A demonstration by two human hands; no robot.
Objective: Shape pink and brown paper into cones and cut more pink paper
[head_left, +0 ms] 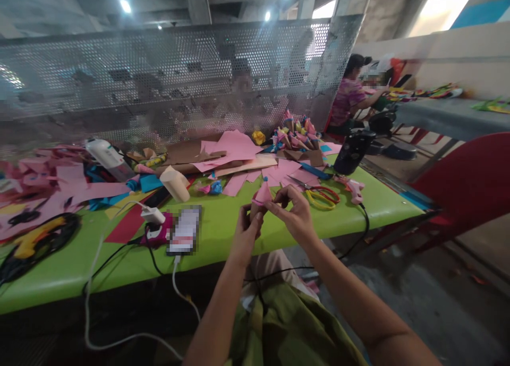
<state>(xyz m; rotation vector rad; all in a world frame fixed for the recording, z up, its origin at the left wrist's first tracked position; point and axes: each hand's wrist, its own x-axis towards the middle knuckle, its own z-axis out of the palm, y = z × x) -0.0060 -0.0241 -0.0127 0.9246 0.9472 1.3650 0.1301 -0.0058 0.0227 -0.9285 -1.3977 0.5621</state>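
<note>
A small pink paper cone (263, 193) with a blue tip stands upright in front of me, above the table's near edge. My left hand (250, 225) is closed around its lower part, which looks brown. The fingertips of my right hand (292, 212) are pinched at the cone's right rim; whether they grip the rim itself or a small piece there is too fine to see. Scissors (323, 196) with yellow and red handles lie to the right of my hands. A pink glue gun (353, 189) with a black cord rests farther right.
Pink paper sheets (233, 149) and a pile of small paper cones (297, 135) lie at the back. A phone (185, 230) on a white cable, a paper roll (174, 184) and a dark tumbler (353, 152) stand around. A person (350, 98) sits at another table.
</note>
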